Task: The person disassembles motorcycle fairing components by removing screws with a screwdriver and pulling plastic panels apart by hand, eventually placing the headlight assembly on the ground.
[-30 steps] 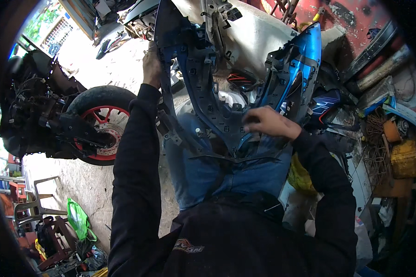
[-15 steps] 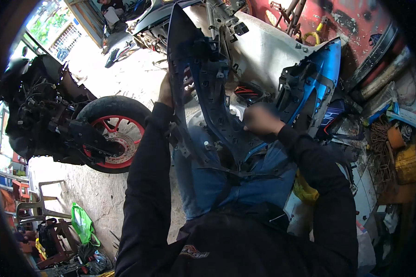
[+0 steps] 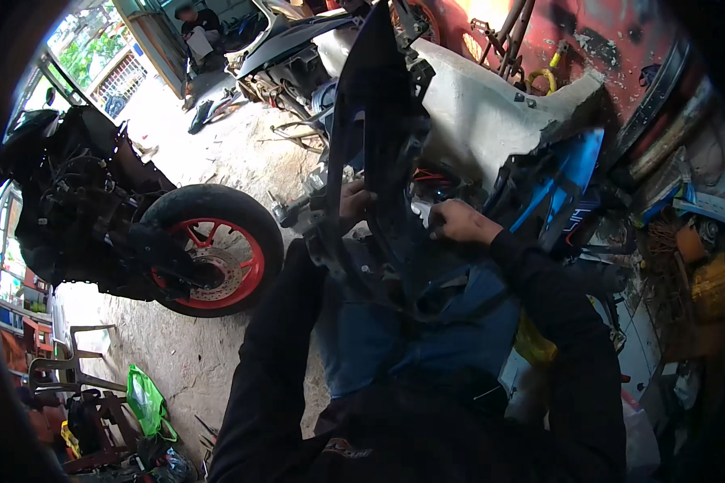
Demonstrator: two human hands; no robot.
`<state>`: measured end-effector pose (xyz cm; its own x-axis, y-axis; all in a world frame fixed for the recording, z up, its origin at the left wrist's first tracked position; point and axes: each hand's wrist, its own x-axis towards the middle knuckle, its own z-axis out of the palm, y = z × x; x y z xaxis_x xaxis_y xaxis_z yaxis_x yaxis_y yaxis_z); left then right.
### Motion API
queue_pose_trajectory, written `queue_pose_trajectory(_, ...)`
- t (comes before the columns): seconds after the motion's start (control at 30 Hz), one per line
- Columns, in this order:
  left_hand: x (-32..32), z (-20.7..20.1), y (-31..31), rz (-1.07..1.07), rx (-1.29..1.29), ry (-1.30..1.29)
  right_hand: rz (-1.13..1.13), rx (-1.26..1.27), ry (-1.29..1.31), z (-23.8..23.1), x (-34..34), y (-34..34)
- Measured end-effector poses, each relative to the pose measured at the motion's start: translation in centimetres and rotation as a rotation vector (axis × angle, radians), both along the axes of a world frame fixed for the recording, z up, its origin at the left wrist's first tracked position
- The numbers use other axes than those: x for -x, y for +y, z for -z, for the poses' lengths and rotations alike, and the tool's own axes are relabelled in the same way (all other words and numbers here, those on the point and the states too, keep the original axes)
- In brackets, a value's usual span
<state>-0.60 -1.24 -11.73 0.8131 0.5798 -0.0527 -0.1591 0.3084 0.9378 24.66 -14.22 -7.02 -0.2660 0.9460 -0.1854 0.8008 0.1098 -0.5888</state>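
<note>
While we are looking down through the head view, a V-shaped fairing panel [image 3: 411,249], dark over most of its inner side and bright blue along its right arm, is lying tilted over our jeans [image 3: 379,346], its dark left arm pointing up and away from us. Our left hand [image 3: 354,205] is gripping that left arm, its fingers showing through a gap in it. Our right hand [image 3: 463,221] is resting by the inner side of the V, between the two arms, its fingers curling inward; whether it is holding anything or touching the panel, we are not able to tell. To our left, a red-rimmed motorcycle wheel [image 3: 221,266] is standing near our left sleeve [image 3: 274,354], and a green bag [image 3: 147,402] is lying on the concrete floor [image 3: 161,338]. Beyond the panel, a pale curved slab [image 3: 475,97] is spreading before a red wall [image 3: 628,48], and another person [image 3: 201,22] is sitting far off at the upper left
</note>
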Motion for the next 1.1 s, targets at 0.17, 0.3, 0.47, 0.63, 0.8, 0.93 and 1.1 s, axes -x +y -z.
queue_pose_trajectory(0.17,-2.0,0.1,-0.5,-0.178,-0.024,0.058,0.505,-0.491,0.486,-3.8,2.2,2.1)
queue_pose_trajectory(0.3,-3.0,-0.6,-1.1,-0.238,-0.127,0.119,0.634,-0.415,0.411,-4.8,3.9,4.2)
queue_pose_trajectory(0.47,-4.4,-1.7,-2.1,-0.511,-0.681,0.434,0.713,-0.328,0.301,-1.3,3.4,5.6)
queue_pose_trajectory(0.63,-4.3,0.3,-2.5,-0.550,-0.631,0.278,0.616,-0.355,0.642,1.0,3.4,5.0)
queue_pose_trajectory(0.8,-4.7,1.4,-2.2,-0.557,-0.736,0.356,0.579,-0.411,0.777,0.8,3.4,4.2)
queue_pose_trajectory(0.93,-4.4,2.4,-1.9,-0.584,-0.649,0.327,0.513,-0.298,0.648,-2.1,2.9,4.0)
queue_pose_trajectory(1.1,-5.1,0.9,-2.1,-0.537,-0.662,0.288,0.543,-0.341,0.421,-2.3,2.1,3.1)
